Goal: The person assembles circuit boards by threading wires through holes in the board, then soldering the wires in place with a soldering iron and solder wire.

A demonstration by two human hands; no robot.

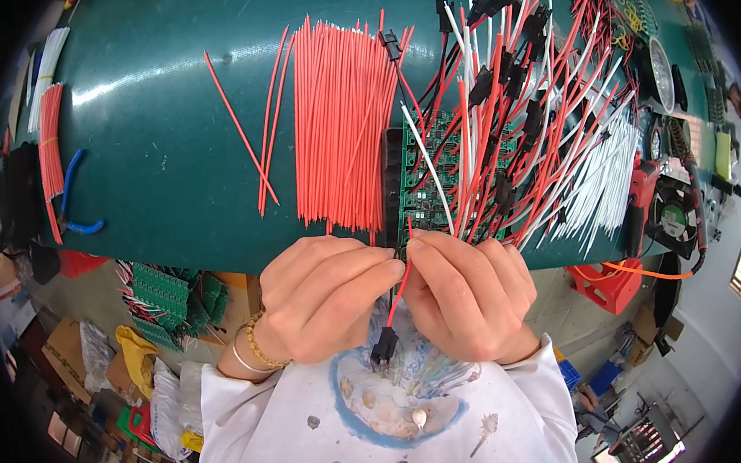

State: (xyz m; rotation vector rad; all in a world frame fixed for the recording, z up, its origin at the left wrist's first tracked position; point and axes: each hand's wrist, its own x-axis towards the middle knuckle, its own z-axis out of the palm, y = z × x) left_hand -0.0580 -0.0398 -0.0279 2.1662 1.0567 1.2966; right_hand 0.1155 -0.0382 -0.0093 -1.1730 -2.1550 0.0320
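Note:
At the table's near edge, my left hand (327, 292) and my right hand (469, 294) meet with fingertips pinched on a short red-and-black connector cable (400, 292). Its black plug (384, 345) hangs below my fingers, in front of my shirt. The red wire end pokes up by my right fingertips; the black wire runs by the left ones. Just beyond lies a green circuit board panel (430, 142), with many red and white wires (474, 166) and black plugs (508, 71) across its right part. My fingers hide its near end.
Left of the panel lies a wide bundle of red wires (338, 129), with a few loose red wires (240, 126) beside it. White wires (595, 180) spread at right near a red-handled tool (641, 191) and a black fan (673, 215). Blue-handled pliers (73, 191) lie far left.

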